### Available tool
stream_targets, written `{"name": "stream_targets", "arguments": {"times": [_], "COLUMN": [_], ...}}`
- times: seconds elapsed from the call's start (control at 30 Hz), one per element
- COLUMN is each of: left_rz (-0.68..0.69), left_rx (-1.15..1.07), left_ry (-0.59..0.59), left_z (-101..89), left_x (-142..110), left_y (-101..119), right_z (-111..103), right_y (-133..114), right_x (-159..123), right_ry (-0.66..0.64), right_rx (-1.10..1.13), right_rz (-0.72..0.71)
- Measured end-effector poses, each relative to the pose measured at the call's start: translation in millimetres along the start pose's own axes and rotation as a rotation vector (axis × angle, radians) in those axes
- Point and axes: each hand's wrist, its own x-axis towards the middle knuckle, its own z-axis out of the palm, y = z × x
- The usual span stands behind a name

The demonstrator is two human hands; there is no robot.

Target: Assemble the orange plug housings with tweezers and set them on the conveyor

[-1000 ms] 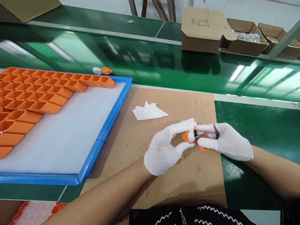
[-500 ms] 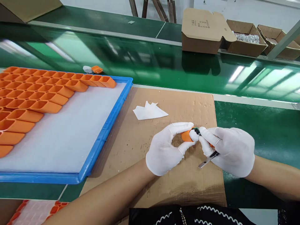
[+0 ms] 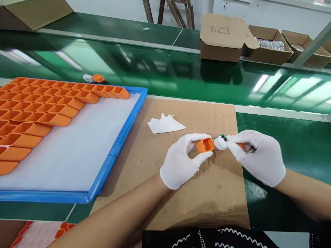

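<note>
The left hand (image 3: 178, 162), gloved in white, grasps an orange shell (image 3: 201, 147) between thumb and forefingers. The fingers close on opposite outer sides, presumably so that the open end stays unobstructed; it faces right, toward the other hand.

The right hand (image 3: 258, 155), also gloved, pinches a small module (image 3: 220, 143) with its fingertips. The module comprises a white rounded part and a dark-green part. The grip is at the right end, which leaves the white part exposed, just beside the shell opening. An orange piece (image 3: 241, 145) shows among the right fingers, mostly covered; whether it is gripped cannot be told.

Both parts are above a cardboard sheet (image 3: 196, 196) on the green desk (image 3: 284, 137). The sheet probably protects the parts and the desk surface. A folded white paper (image 3: 165, 124) lies on it, beyond the left hand.

To the left, a blue tray (image 3: 115, 148) contains orange holders (image 3: 59, 120) in close rows, openings upward, an arrangement that likely keeps them ordered and easy to pick up.
</note>
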Motion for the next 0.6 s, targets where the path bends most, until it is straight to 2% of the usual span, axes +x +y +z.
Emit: {"name": "stream_targets", "arguments": {"times": [0.1,0.17,0.27,0.4,0.5,0.6], "left_rz": [-0.005,0.000,-0.036,-0.049,-0.072,-0.139], "left_rx": [-0.329,-0.436,-0.453,-0.429,-0.483,-0.564], "left_ry": [-0.275,-0.367,-0.373,-0.347,-0.343,-0.373], "left_z": [-10.4,-13.4,-13.7,-14.0,-14.1,-12.4], "left_x": [10,14,16,15,14,12], "left_y": [5,9,12,12,13,15], "right_z": [4,8,12,8,5,8], "right_y": [6,9,13,17,20,26], "right_x": [5,6,5,2,0,-1], "right_ry": [-0.077,-0.127,-0.159,-0.071,-0.201,-0.399], "right_rx": [0.258,0.310,0.190,-0.057,0.067,0.333], "right_rz": [0.342,0.387,0.197,-0.104,-0.187,-0.143]}}
